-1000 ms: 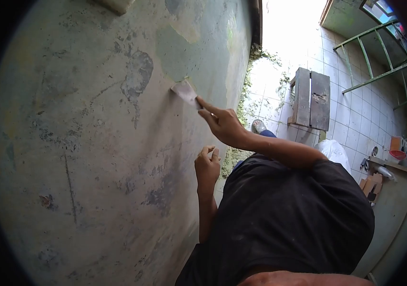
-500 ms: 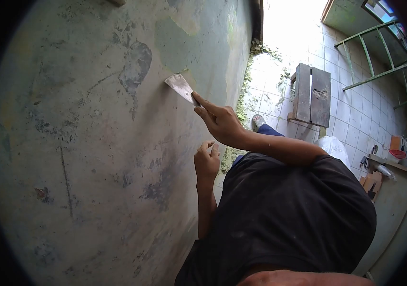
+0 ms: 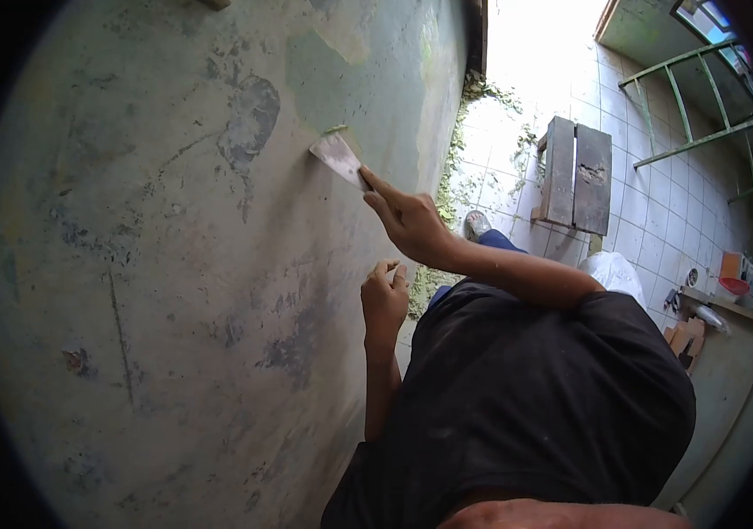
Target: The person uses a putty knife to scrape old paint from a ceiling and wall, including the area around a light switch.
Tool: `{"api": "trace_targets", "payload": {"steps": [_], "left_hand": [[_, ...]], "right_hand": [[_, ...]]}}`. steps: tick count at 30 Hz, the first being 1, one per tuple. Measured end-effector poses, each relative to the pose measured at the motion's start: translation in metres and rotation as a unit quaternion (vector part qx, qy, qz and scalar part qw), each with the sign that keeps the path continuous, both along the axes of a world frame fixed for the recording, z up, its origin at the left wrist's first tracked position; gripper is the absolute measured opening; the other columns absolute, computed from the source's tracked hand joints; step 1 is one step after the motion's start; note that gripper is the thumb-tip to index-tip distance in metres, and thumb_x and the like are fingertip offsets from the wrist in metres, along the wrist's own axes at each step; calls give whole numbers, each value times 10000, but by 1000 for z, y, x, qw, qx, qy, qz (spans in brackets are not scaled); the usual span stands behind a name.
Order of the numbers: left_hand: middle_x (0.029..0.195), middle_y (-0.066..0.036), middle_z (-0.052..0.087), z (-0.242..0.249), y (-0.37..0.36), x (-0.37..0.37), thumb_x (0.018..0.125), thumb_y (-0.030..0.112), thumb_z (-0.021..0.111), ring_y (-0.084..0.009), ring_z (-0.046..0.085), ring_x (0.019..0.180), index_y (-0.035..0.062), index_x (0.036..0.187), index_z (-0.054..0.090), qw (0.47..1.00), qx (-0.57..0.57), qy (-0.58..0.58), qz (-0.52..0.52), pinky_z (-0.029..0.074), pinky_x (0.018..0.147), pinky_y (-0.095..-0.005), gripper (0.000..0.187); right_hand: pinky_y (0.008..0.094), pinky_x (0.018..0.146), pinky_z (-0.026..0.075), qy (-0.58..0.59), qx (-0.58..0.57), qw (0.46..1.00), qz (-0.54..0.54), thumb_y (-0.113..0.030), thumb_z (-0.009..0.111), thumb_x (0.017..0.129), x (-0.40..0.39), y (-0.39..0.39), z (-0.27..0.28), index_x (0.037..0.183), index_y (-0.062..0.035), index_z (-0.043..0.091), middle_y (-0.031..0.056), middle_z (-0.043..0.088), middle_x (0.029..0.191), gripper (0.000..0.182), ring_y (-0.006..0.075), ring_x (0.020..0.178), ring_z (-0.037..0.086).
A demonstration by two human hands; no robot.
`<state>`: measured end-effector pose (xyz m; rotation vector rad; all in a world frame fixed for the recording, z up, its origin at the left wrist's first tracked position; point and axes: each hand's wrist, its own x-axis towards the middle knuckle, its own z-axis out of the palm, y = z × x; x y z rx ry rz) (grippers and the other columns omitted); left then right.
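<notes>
My right hand (image 3: 422, 231) is wrapped around a paint scraper (image 3: 338, 160), the forefinger stretched along it toward the broad metal blade. The blade's edge meets the wall (image 3: 174, 291) at the border of a green painted patch (image 3: 331, 84). A thin strip of greenish paint (image 3: 335, 130) sits at that edge. The scraper's handle is mostly hidden in the hand. Lower down, my left hand (image 3: 384, 295) is held close to the wall with its fingers loosely curled in; nothing shows in it.
Green paint scrapings (image 3: 449, 176) litter the tiled floor (image 3: 641, 203) along the wall's foot. Beyond my right arm stands a worn wooden bench (image 3: 558, 172). A white plastic bag (image 3: 615, 273) lies beside me, and a green metal ladder-like frame (image 3: 681, 110) stands at the far right.
The scraper and my right hand have shifted slightly right, and the blade has turned a little. More loosened paint shows at its edge. My left hand has barely moved.
</notes>
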<state>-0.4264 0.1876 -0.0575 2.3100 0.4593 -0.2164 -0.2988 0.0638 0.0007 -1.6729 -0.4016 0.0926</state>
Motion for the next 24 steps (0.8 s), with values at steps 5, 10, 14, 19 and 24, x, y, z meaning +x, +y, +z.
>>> {"api": "trace_targets", "payload": {"steps": [5,10,14,19,24], "left_hand": [[1007,-244,748,-4,-1,4,1017,210,654,-358,760,806,-42,1102,691,998,-4,-53,23,559,799,-467,268],[992,-242,747,10,-6,8,1021,210,651,-341,768,794,-43,1107,689,999,-17,-31,30,566,783,-458,271],[994,-242,747,6,-4,3,1029,204,644,-323,774,784,-49,1107,687,999,-5,-41,22,575,751,-434,267],[1062,-219,748,11,-1,4,1036,211,645,-290,783,815,-56,1152,682,999,-12,-23,36,610,704,-388,294],[1112,-203,749,-2,2,2,1044,224,642,-264,793,843,-65,1194,675,1000,6,-23,6,643,663,-346,327]], "right_hand": [[311,486,361,-2,-8,1000,-1,-257,601,1088,9,3,5,1529,-96,543,88,384,527,473,71,490,354],[320,478,325,13,16,1000,-5,-279,594,1091,1,2,13,1532,-107,540,44,286,570,476,82,525,285],[327,479,313,19,13,999,-31,-295,578,1099,1,4,4,1537,-111,536,19,284,553,477,77,521,288],[313,497,353,57,-6,998,-14,-305,576,1099,15,-2,9,1547,-119,527,60,332,534,487,68,513,329],[307,503,382,-25,-8,999,-46,-299,573,1101,13,5,-26,1540,-122,535,88,418,522,475,62,507,375]]}}
